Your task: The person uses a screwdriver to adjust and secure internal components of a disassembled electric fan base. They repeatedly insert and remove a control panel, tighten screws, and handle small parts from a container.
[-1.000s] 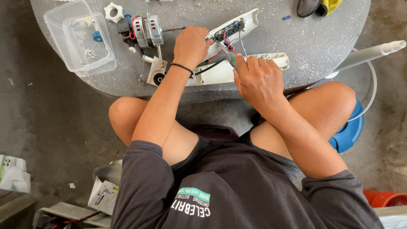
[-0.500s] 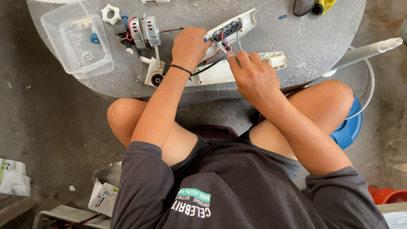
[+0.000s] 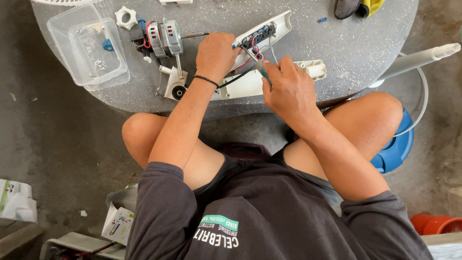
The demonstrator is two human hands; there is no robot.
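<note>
Holding the long white plastic case (image 3: 260,36) still on the grey round table (image 3: 356,48), the left hand (image 3: 215,54) is closed around its left end, likely so it does not slide. The right hand (image 3: 288,89) is closed around a green-handled screwdriver (image 3: 257,62), and the tip points up into the open case, where red and blue wires (image 3: 255,45) show. A second white case piece (image 3: 269,79) lies just nearer, under both hands. A small motor (image 3: 163,38) sits to the left, touching nothing in the hands. Far left, a clear plastic box (image 3: 72,33) holds a smaller clear tray (image 3: 98,48) with a little blue part (image 3: 108,45) and some tiny bits inside.
</note>
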